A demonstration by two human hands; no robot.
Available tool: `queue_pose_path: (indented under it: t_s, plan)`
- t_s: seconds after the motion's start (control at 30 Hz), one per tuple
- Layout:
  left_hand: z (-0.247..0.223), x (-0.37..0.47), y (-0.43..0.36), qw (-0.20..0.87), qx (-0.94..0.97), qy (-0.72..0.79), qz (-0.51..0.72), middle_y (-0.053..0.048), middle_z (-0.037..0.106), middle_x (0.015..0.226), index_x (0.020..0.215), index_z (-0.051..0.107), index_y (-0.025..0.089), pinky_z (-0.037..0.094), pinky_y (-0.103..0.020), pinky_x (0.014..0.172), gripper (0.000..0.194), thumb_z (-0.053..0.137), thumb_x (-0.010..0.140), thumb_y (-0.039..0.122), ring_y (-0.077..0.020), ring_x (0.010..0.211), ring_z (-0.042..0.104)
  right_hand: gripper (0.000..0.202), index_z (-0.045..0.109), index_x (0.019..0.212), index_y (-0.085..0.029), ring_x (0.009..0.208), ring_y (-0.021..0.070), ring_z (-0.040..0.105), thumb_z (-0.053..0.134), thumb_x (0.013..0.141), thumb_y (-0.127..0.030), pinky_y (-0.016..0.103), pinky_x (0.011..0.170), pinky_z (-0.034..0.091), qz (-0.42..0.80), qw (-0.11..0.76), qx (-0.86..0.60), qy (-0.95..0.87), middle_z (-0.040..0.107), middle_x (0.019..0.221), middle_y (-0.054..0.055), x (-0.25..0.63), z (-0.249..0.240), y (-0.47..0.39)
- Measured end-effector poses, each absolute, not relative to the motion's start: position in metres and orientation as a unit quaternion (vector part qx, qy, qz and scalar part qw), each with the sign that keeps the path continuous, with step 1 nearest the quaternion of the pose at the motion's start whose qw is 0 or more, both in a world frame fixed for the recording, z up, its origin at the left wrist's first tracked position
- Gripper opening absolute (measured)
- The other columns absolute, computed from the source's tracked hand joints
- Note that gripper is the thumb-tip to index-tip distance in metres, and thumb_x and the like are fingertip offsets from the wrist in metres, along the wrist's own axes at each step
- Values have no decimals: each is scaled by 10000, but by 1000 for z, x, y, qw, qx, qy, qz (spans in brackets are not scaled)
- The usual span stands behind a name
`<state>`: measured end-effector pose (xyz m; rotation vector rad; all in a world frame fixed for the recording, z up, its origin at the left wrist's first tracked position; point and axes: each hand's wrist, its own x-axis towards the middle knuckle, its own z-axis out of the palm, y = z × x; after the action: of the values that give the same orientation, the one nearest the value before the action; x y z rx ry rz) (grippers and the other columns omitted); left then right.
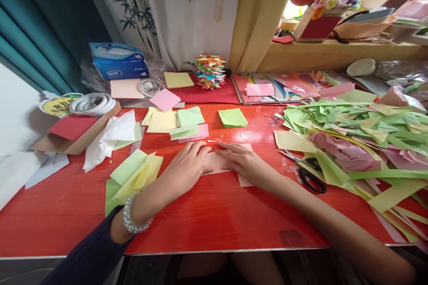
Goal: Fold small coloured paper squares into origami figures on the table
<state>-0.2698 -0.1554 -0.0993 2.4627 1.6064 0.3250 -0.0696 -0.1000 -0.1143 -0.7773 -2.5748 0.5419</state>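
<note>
A pale pink sheet of paper point(215, 163) lies on the red table in front of me, between my hands. My left hand point(190, 160) rests on its left side with fingers stretched out and thumb lower down. My right hand point(239, 158) presses on the right part, its fingers extended and laid flat. Both sets of fingertips point toward the paper's far edge and nearly meet. Another pale pink piece point(245, 181) shows from under the right hand and wrist. Beyond the hands sits a stack of green paper squares point(233, 118).
Black-handled scissors point(312, 180) lie right of my right forearm, beside a large heap of folded green papers point(337, 120). Yellow and green sheets point(137, 173) are near my left wrist. Farther back stand a multicoloured folded-paper model point(210, 72) and a blue tissue pack point(118, 61).
</note>
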Motion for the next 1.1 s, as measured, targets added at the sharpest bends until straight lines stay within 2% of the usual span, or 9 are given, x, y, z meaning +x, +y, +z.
queue_pose_path:
  t_s: [0.37,0.53,0.73,0.97,1.1]
  plan:
    - [-92,-275,-148,118,846,511,97,-105,447,1193,1101,492,153,358,-404,931,283,438,860,293,-253,1109,374,371,511,1231,-217,1223,215,414,469,863,-226,400,1001,374,212,164,-251,-930,430,1347,74,-66,-120,-90]
    - [-92,-279,-145,123,853,499,85,-102,434,1217,1132,475,163,342,-419,946,311,439,855,301,-263,1135,349,370,506,1237,-163,1239,217,388,446,877,-225,385,1007,365,201,128,-249,-939,402,1363,109,-66,-115,-89]
    - [-93,-284,-143,126,860,487,84,-103,373,1284,1121,462,175,318,-421,969,297,449,840,272,-268,1198,288,355,509,1227,-218,1242,202,385,443,878,-226,405,1000,368,204,139,-240,-939,406,1364,75,-66,-117,-86]
    - [-90,-286,-139,138,857,494,59,-101,369,1290,1075,480,190,321,-452,960,252,461,835,262,-288,1196,290,371,484,1250,-213,1266,205,350,437,884,-248,413,1020,341,209,127,-227,-943,379,1381,74,-66,-117,-84]
    - [-92,-289,-137,120,866,481,56,-95,374,1302,1107,477,202,322,-456,965,326,498,825,366,-289,1208,292,367,476,1253,-236,1273,198,340,421,890,-223,416,1020,348,202,124,-210,-949,388,1378,51,-66,-111,-84]
